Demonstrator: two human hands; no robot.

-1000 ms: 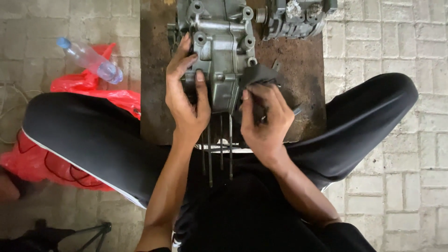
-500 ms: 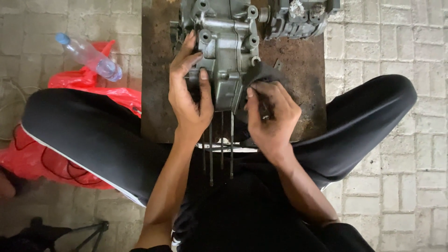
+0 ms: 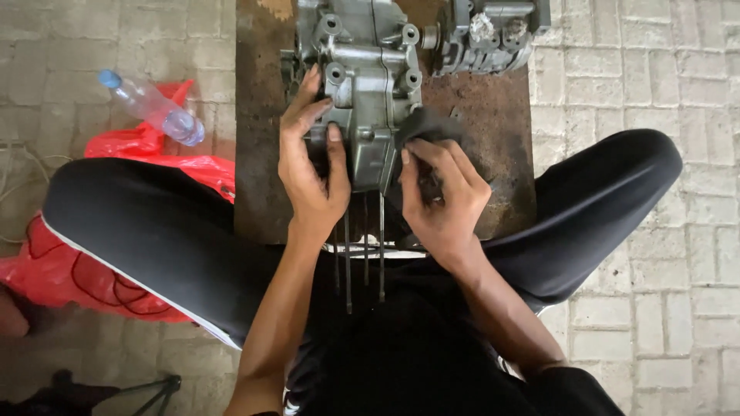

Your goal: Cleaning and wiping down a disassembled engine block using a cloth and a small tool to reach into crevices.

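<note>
Head view: left hand fingers clamped on ribbed grey cast-metal engine case, right hand fingers pinching dark crumpled cloth.

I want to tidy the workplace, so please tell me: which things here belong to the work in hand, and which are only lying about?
In use:
- grey engine case, steadied by the left hand
- dark rag, pressed on it by the right hand
- long studs sticking out of it

Lying about:
- plastic bottle
- red bag
- second engine part
</note>
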